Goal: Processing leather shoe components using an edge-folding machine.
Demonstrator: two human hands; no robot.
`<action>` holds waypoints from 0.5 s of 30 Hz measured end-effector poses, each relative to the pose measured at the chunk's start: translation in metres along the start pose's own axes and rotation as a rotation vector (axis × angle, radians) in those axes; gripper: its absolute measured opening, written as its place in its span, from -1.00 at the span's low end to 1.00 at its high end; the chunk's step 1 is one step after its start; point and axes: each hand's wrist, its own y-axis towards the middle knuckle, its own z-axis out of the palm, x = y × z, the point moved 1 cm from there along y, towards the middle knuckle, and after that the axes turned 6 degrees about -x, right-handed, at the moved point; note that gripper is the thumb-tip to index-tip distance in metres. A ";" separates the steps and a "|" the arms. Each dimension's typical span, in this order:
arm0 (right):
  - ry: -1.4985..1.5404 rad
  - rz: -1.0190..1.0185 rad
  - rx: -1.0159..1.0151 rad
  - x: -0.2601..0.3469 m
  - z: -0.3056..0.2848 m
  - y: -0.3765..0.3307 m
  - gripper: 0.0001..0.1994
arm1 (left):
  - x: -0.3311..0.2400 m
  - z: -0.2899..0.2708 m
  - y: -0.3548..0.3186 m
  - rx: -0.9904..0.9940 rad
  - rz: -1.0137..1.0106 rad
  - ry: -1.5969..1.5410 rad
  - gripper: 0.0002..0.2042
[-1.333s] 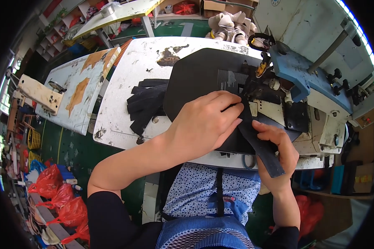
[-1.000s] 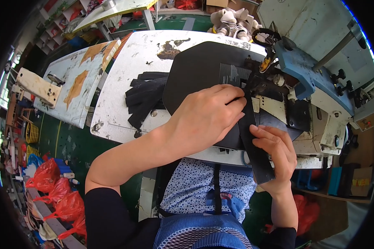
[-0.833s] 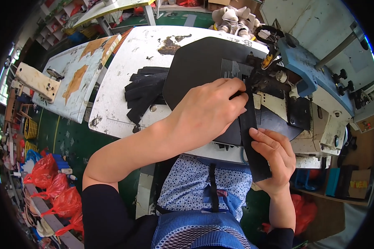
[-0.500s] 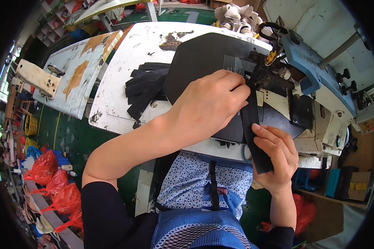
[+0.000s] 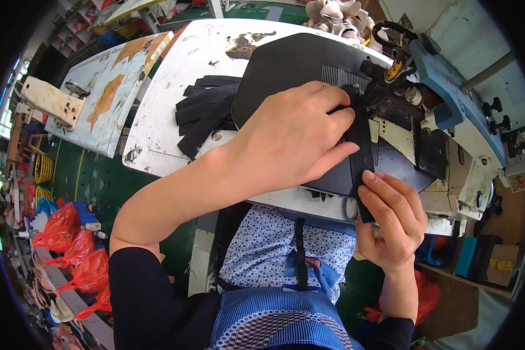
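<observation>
Looking down from the head camera, I see my left hand (image 5: 294, 140) spread flat, palm down, on the big black panel (image 5: 291, 70) that lies on the sewing machine bed, its fingertips pressed together against the black strap (image 5: 361, 157) right where the strap meets the machine's needle area (image 5: 385, 99) — a flat press, as I judge it, that keeps panel and strap from sliding apart under the foot. My right hand (image 5: 391, 224) is lower, at the near edge of the table, with thumb and fingers pinched shut on the strap's free end, which holds the strap taut and in line with the needle. The strap itself is a narrow, flat band of dark woven material, matte, running straight from the machine head down toward me across the panel and over the table edge. The panel is a broad, smooth black sheet with rounded corners and a patch of fine ribbing near its far right corner; it covers much of the right side of the worn white table (image 5: 175, 76). Just left of the panel, touching its edge, sits a loose stack of more black strips (image 5: 207, 114), fanned out — within easy reach of the left hand. The blue and white sewing machine (image 5: 449, 93) stands at the right, its arm reaching over the panel. Whether the presser foot is down on the strap I cannot tell; my fingers and the dark metal hide it.
</observation>
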 end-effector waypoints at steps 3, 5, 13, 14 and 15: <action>-0.003 -0.003 -0.010 -0.002 0.001 0.001 -0.60 | 0.000 0.001 -0.001 -0.006 -0.004 0.022 -0.65; -0.002 0.001 -0.006 -0.004 0.002 0.001 -0.61 | 0.001 0.002 -0.001 -0.004 -0.003 0.030 -0.63; 0.026 -0.004 0.019 -0.007 0.003 0.008 -0.64 | 0.001 0.003 0.000 -0.007 -0.024 0.026 -0.62; 0.029 -0.002 0.019 -0.008 0.003 0.009 -0.64 | 0.001 0.003 0.000 -0.001 -0.033 0.025 -0.63; 0.033 0.001 0.019 -0.008 0.004 0.010 -0.63 | 0.001 0.003 0.001 -0.001 -0.034 0.023 -0.63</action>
